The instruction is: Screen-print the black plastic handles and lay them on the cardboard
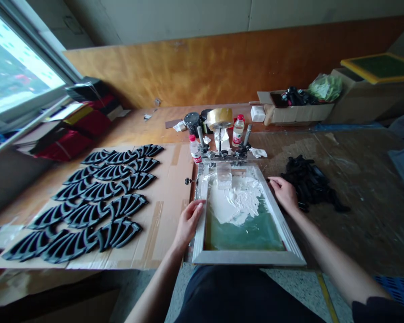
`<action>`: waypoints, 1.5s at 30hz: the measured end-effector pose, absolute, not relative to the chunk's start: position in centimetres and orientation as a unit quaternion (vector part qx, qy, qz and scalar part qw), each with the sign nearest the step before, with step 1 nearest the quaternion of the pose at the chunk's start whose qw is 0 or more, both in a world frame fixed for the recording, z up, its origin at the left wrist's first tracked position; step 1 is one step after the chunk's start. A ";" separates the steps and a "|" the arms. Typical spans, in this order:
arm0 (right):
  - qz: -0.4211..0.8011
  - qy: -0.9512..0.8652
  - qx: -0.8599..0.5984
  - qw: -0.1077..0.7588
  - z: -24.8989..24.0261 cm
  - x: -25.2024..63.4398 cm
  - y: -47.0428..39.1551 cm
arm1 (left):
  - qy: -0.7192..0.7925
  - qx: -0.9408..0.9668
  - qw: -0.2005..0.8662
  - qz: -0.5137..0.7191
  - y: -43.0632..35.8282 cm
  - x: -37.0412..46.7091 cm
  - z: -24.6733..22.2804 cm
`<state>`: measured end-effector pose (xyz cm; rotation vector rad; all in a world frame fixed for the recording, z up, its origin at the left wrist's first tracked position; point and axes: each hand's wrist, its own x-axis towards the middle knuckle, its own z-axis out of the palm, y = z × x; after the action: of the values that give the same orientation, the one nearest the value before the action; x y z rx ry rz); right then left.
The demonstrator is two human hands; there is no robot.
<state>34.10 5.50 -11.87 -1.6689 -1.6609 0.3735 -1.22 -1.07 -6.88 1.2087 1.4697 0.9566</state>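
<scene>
A screen-printing frame (249,257) with a silver metal border and green mesh (245,235) lies in front of me. Thick white ink (244,202) is spread over the far part of the mesh, by a clear block (224,176) below the clamp (224,155). My left hand (189,220) is at the frame's left border, thumb and fingers closed together. Beside the right border is my right hand (284,192), its fingers pinched, with a small dark tip at them. What either hand holds is hidden or too small to make out.
Rows of black fan-shaped parts (87,220) lie on cardboard (175,179) at left. A heap of black pieces (309,179) is at right. Behind the clamp stand a tape roll (220,118), a bottle (238,130) and black tubs (192,122). An open carton (299,113) sits back right.
</scene>
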 end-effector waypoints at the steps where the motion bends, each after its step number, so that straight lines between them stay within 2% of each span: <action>1: 0.140 -0.636 -0.649 0.395 -11.1 33.6 6.3 | 0.609 0.496 0.490 0.379 -1.2 -1.3 -8.0; 3: 0.107 -0.666 -0.606 0.422 -9.3 31.2 7.6 | 0.630 0.502 0.478 0.351 -1.3 -1.3 -10.2; 5: 0.053 -0.733 -0.552 0.395 -7.5 27.6 8.6 | 0.650 0.517 0.451 0.326 -1.1 -1.3 -12.0; 8: 0.012 -0.808 -0.517 0.282 -5.9 22.7 9.5 | 0.662 0.536 0.431 0.299 -0.7 -1.3 -13.6; 11: 0.053 -0.847 -0.502 0.165 -6.3 20.3 9.2 | 0.662 0.543 0.426 0.293 -0.4 -1.4 -14.3; 13: 0.076 -0.865 -0.480 0.125 -7.2 20.1 7.9 | 0.662 0.542 0.425 0.296 -0.5 -1.4 -14.5; 19: 0.056 -0.951 -0.279 0.119 -8.6 23.0 2.5 | 0.667 0.535 0.419 0.307 -0.6 -1.5 -14.5; 22: 0.094 -0.959 -0.247 0.102 -7.9 23.8 2.5 | 0.666 0.535 0.420 0.308 -0.6 -1.4 -14.5; 27: 0.060 -0.931 -0.323 0.158 -8.6 23.1 2.9 | 0.665 0.530 0.423 0.311 -0.6 -1.4 -14.3; 32: 0.087 -0.938 -0.301 0.152 -9.6 23.2 1.9 | 0.667 0.524 0.432 0.306 -0.6 -1.4 -14.2; 36: 0.107 -0.887 -0.397 0.209 -7.5 22.1 5.5 | 0.649 0.518 0.465 0.309 -0.6 -1.7 -12.9; 40: 0.065 -0.840 -0.480 0.245 -4.1 22.7 10.2 | 0.615 0.499 0.500 0.352 -1.0 -1.8 -9.3; 43: 0.041 -0.771 -0.532 0.348 -2.5 27.8 12.4 | 0.600 0.480 0.495 0.405 -0.3 -1.4 -5.6; 45: 0.042 -0.686 -0.586 0.429 -3.1 32.1 12.9 | 0.568 0.469 0.493 0.462 1.1 -0.8 -3.3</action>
<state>32.08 12.91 -3.14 -1.4623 -1.7129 0.1036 -0.78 1.09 -3.31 1.1377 1.3786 1.1217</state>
